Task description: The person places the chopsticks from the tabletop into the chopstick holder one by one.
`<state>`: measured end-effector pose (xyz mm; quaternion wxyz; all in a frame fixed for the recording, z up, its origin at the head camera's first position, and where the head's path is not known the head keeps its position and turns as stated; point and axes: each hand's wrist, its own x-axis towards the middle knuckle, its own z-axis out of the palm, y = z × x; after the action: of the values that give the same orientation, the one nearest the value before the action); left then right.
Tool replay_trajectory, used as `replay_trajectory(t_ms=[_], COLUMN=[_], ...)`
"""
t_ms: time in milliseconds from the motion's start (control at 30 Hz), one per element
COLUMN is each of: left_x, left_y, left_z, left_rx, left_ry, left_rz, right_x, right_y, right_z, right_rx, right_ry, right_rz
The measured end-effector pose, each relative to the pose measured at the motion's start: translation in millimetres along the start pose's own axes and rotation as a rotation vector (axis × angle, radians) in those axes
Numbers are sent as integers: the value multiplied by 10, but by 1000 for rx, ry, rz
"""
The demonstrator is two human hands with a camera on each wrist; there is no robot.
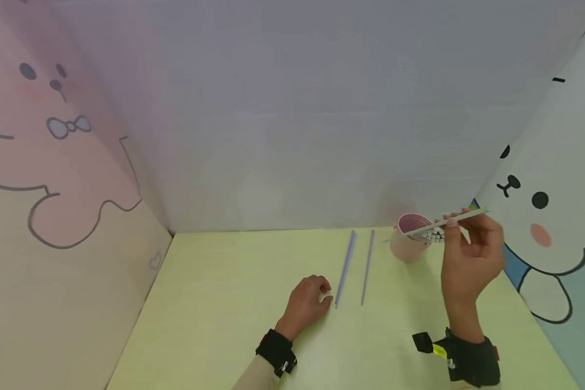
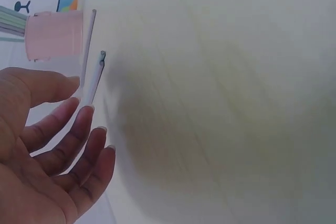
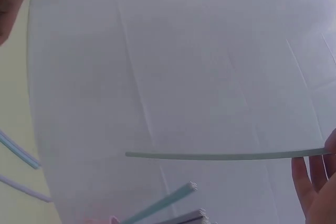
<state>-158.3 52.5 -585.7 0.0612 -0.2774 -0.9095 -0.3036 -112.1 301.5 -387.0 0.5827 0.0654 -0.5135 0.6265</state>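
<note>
My right hand (image 1: 472, 260) pinches one end of a pale green straw (image 3: 226, 156) between thumb and fingertips, raised off the table. In the head view, the straw slants across the mouth of a pink bucket (image 1: 407, 250). Several more straws (image 3: 164, 202) stick out of that bucket, bunched together. Resting low at the table, my left hand (image 1: 307, 304) holds nothing, its fingers loosely bent. Just right of its fingertips lie paired purplish straws (image 1: 344, 273), side by side. A single purplish straw (image 1: 368, 271) lies between them and the bucket.
The pale yellow tabletop (image 1: 214, 303) meets a plain whitish backdrop (image 1: 283, 135) behind the bucket. Panels with cartoon animals stand on both sides, a pink figure (image 1: 73, 179) at left and a white one (image 1: 560, 179) at right. Both wrists wear black straps (image 1: 473, 360).
</note>
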Motion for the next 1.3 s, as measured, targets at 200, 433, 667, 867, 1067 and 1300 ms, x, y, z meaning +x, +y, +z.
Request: replay_trajectory(t_ms=[200, 433, 667, 867, 1067, 1300], left_x=[85, 44, 65, 89, 133, 148], left_y=[9, -9, -9, -6, 7, 75], left_z=[37, 27, 65, 134, 188, 210], left_rx=[53, 89, 149, 168, 182, 195], left_ry=[-6, 11, 3, 11, 15, -4], left_rz=[21, -17, -36, -47, -37, -55], right_x=[259, 277, 159, 121, 101, 48], right_y=[-38, 55, 207, 286, 317, 540], right_z=[-126, -229, -228, -255, -289, -508], right_rx=[-151, -233, -327, -385, -456, -564], right_ry=[125, 162, 61, 2, -26, -51], right_rz=[-59, -26, -42, -68, -46, -29])
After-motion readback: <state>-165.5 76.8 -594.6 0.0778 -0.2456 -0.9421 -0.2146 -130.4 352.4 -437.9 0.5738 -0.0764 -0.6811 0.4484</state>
